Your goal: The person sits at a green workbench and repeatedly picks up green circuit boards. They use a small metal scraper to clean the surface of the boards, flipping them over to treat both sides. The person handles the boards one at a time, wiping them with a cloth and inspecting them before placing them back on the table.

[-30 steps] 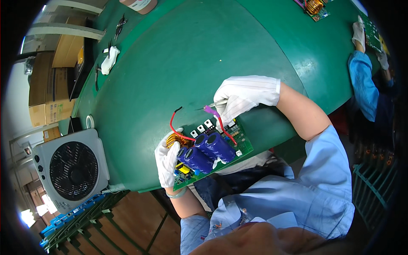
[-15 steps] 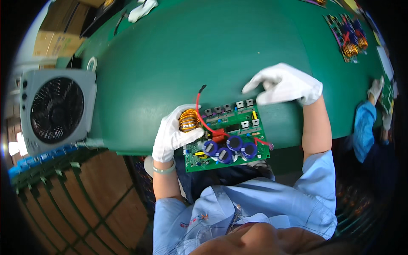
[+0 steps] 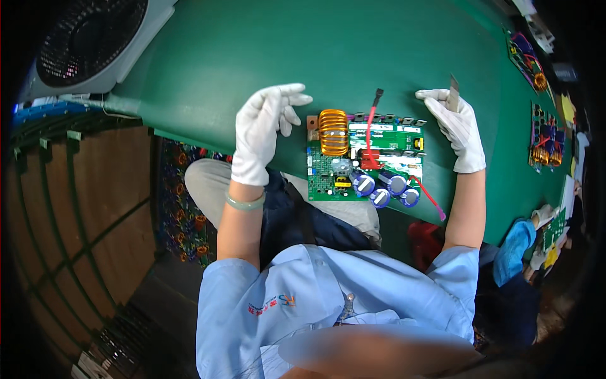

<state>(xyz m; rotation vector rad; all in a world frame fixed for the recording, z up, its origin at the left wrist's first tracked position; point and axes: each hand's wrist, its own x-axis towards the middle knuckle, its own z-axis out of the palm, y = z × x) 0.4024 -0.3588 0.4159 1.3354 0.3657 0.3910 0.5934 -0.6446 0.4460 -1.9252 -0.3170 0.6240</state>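
A green circuit board (image 3: 320, 183) lies on the bench, its near edge jutting past the table's front edge over my lap. It carries a copper-wound coil (image 3: 333, 132), several blue capacitors (image 3: 380, 197) and a red wire (image 3: 370, 123) with a black tip that stands up. Off the board's left side my white-gloved left hand (image 3: 262, 132) hovers with fingers apart and nothing in them. To the right of the board, my gloved right hand (image 3: 456, 131) pinches a small flat grey metal strip (image 3: 453, 93), pointing up. Its lower end is hidden by the fingers.
A grey box fan (image 3: 88, 38) stands at the far left. Populated boards (image 3: 546, 139) lie along the right side of the green bench (image 3: 265, 44). Beyond them, a co-worker's gloved hands (image 3: 541, 216) hold another green board (image 3: 554, 230).
My left hand has let go of the board, which now rests on the bench edge. The right hand has drawn away to the right and now holds the metal strip. The view has shifted.
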